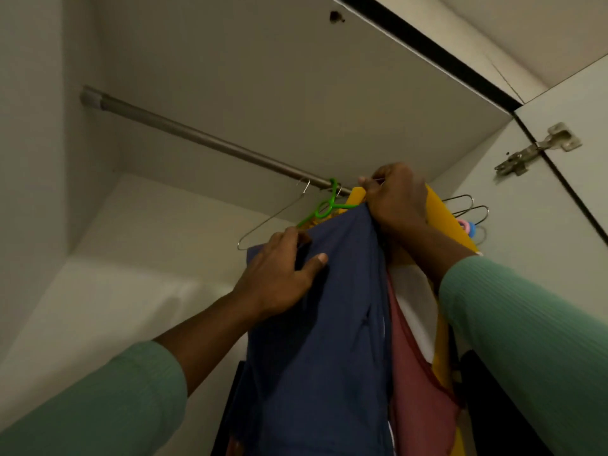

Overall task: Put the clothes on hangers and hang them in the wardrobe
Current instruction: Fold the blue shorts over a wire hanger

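The right hand (396, 200) is closed around the top of the blue garment (329, 340), just under the rail (197, 136). A thin wire shows at its fingertips. It is probably the hook of the hanger, but the hanger itself is hidden.

The left hand (279, 274) grips the left upper edge of the same garment, with the thumb lying over the cloth. The garment hangs down between the two arms, at the right part of the wardrobe.

To its left on the rail are a green hanger (324, 205) and an empty wire hanger (273, 218). To its right are a pink garment (418, 390) and something yellow (444, 218).

The step, in my judgement, is to set the hook over the rail. It is best to lift the hook clear above the rail, lower it into the free gap beside the green hanger, and let go only when the weight sits on it. Meanwhile the left hand should keep the shoulder from sliding off.
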`<act>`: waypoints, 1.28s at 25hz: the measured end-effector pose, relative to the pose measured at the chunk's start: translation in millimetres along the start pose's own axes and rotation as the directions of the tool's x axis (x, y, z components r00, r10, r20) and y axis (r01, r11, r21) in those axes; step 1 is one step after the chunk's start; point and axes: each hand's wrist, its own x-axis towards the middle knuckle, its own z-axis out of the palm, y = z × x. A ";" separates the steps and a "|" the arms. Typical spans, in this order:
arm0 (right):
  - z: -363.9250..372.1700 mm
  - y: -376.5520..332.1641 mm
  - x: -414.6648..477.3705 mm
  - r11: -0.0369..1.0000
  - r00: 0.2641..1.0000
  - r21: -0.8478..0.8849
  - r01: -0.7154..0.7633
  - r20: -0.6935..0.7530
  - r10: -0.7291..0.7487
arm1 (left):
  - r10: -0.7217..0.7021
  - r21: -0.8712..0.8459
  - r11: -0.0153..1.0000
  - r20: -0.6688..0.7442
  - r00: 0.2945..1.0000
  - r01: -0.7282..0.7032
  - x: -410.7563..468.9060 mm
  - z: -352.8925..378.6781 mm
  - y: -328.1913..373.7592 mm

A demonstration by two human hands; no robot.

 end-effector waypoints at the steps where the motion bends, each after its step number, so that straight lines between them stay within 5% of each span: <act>1: 2.6 1.7 7.9 1.000 0.999 -0.001 0.003 -0.036 -0.003 | 0.019 -0.019 1.000 -0.002 1.000 -0.019 8.7 8.5 0.3; 7: 5.1 12.9 33.2 0.999 0.978 -0.040 -0.028 -0.205 0.020 | 0.095 -0.065 0.993 -0.034 0.995 -0.097 38.0 39.6 1.9; 18: 25.7 -12.4 10.6 0.986 0.999 -0.162 -0.038 0.031 0.044 | -0.008 -0.215 0.977 -0.020 1.000 0.003 -23.1 64.4 -18.6; 21: 8.3 -28.7 -24.7 0.988 0.996 -0.131 -0.084 -0.001 0.085 | -0.014 -0.242 0.970 -0.011 1.000 0.011 -39.2 53.6 -19.5; 25: -16.4 -29.2 -92.7 0.995 1.000 -0.092 0.026 -0.010 -0.027 | -0.047 -0.308 0.951 -0.169 0.985 -0.008 -70.6 41.1 2.2; 29: -76.5 -17.1 -154.1 0.987 0.995 -0.144 0.074 0.077 -0.063 | 0.131 -0.225 0.958 -0.214 0.968 -0.180 -123.3 40.9 57.5; 32: -155.0 -14.1 -201.7 0.971 0.981 -0.227 0.068 0.195 -0.023 | 0.117 -0.350 0.923 -0.138 0.983 -0.159 -174.1 43.8 111.6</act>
